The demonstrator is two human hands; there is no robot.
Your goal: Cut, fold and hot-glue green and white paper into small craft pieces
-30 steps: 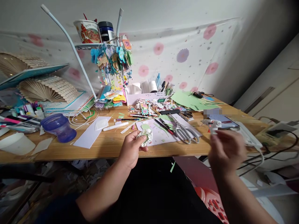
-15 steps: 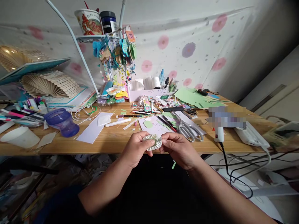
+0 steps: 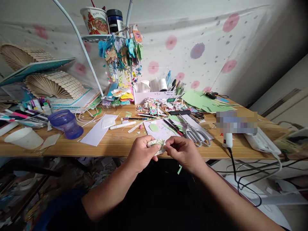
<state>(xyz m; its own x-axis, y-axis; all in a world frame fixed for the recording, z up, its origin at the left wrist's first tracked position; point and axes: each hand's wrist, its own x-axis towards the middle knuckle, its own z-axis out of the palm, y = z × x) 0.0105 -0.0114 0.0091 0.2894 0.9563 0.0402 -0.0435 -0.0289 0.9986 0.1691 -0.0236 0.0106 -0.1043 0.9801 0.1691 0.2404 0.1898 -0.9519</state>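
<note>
A small round, pale piece with a pleated edge point(image 3: 156, 143), of paper or cloth, is held just above the desk's front edge. My left hand point(image 3: 141, 152) is closed on it, thumb lying across its face and fingers beneath. From the other side my right hand point(image 3: 181, 150) pinches at its right rim, thumb and forefinger together; the fingertips hide that part of the edge. Behind my hands lies a white sheet point(image 3: 160, 128) with a pale green cut-out point(image 3: 154, 127) on it. Large grey scissors point(image 3: 196, 134) rest beyond my right hand.
A blue-purple cup point(image 3: 66, 123) and a white cup point(image 3: 24, 138) stand on the left. Pens point(image 3: 21, 117) are heaped behind them. To the right a white-handled tool point(image 3: 227, 139) trails a black cable over the edge. Green paper sheets point(image 3: 204, 101) lie at the back right.
My right hand's fingers have curled in at the piece's right rim, and its wrist has turned slightly. My left hand keeps its hold. The whole view has shifted a little.
</note>
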